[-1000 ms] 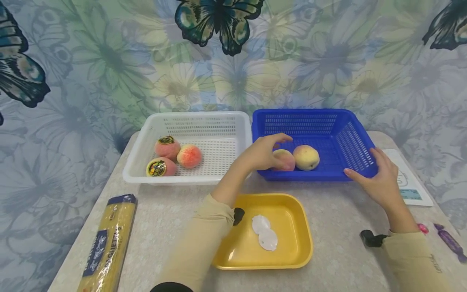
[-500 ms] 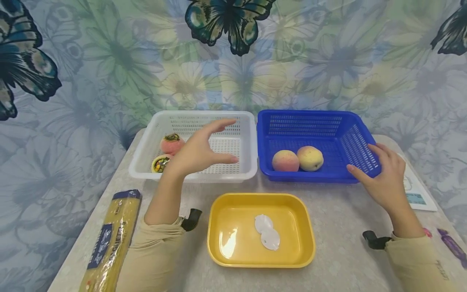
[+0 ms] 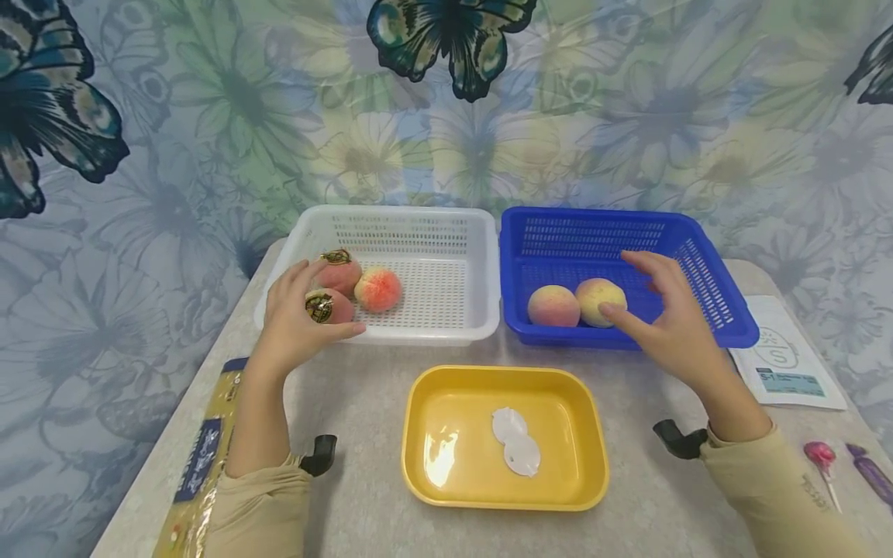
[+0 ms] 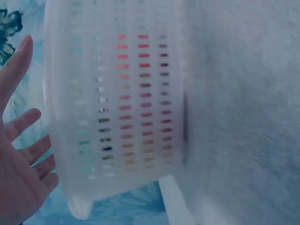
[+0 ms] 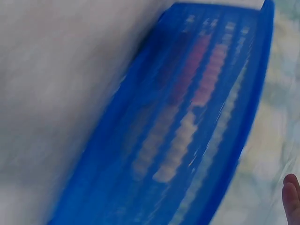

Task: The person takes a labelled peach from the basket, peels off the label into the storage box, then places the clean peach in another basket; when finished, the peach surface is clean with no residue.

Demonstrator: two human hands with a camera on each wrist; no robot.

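Left hand [image 3: 296, 322] spread wide at white basket [image 3: 446, 335] front corner, beside stickered peach [image 3: 328, 307] inside. Probably soft, light, easily bruised; better cupped around sides. Right hand [image 3: 670, 325] relaxed, empty, over blue basket [image 3: 732, 337].

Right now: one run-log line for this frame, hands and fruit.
left hand: open at white basket, three peaches | right hand: open over blue basket, two peaches | yellow tray: two white discs
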